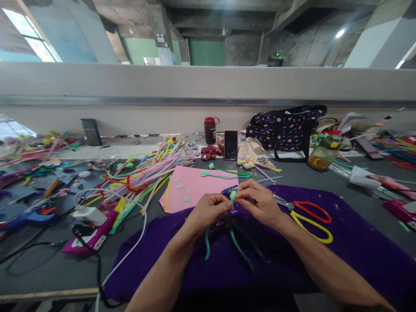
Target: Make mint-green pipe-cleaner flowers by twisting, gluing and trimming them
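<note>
1. Your left hand and right hand pinch nearly closed on the small pale-green fuzzy bud — above the purple fabric cloth.
2. Likely light, soft, crushable — grip its base.

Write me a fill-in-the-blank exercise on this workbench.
The left hand and right hand meet at a small piece coloured ____.
The scissors have one red handle and one ____ handle.
Under the scissors lies a ____ cloth.
Green snippets lie on a ____ sheet.
Missing words: green; yellow; purple; pink
</note>
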The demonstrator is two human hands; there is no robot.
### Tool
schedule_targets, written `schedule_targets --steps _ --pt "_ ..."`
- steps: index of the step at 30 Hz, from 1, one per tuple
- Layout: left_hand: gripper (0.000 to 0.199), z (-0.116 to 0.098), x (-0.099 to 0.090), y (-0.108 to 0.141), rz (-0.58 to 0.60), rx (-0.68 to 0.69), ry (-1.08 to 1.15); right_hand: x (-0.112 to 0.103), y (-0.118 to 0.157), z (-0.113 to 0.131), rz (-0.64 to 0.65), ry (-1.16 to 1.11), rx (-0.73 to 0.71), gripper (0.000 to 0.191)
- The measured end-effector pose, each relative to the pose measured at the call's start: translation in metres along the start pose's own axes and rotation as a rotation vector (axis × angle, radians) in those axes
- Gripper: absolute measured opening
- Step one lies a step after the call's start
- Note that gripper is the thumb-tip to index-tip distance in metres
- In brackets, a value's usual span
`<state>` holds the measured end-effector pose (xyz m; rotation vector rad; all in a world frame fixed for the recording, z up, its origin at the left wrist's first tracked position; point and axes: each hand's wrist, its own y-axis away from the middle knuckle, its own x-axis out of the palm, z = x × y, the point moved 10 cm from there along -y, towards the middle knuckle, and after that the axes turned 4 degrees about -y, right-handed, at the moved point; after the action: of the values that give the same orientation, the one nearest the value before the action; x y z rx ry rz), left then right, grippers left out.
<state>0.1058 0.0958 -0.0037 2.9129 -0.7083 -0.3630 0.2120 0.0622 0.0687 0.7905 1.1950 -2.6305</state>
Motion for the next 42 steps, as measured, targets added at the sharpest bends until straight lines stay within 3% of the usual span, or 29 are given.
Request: schedule_targets --steps 25,30,35,38,42 --pt "0.018 -0.007 -0.002 0.0 -0.051 0.17 -0.184 0.009 -0.001 -0.003 0.123 0.037 0.014 0.012" --pt "0.018 -0.011 -0.01 -0.001 -0.102 0.154 -0.136 -0.011 -0.003 0.005 -0.011 -0.073 0.003 0.015" --pt "0.021 -0.011 -0.016 -0.001 -0.14 0.114 -0.054 -0.061 0.008 -0.023 -0.443 -0.411 0.15 0.015" --pt "0.023 -0.011 -0.019 -0.001 -0.157 0.121 -0.006 -0.059 0.011 -0.05 -0.507 -0.649 0.28 0.008" --pt "0.026 -0.005 -0.023 -0.005 -0.154 0.108 0.108 -0.039 0.013 -0.067 -0.438 -0.671 0.45 0.007"
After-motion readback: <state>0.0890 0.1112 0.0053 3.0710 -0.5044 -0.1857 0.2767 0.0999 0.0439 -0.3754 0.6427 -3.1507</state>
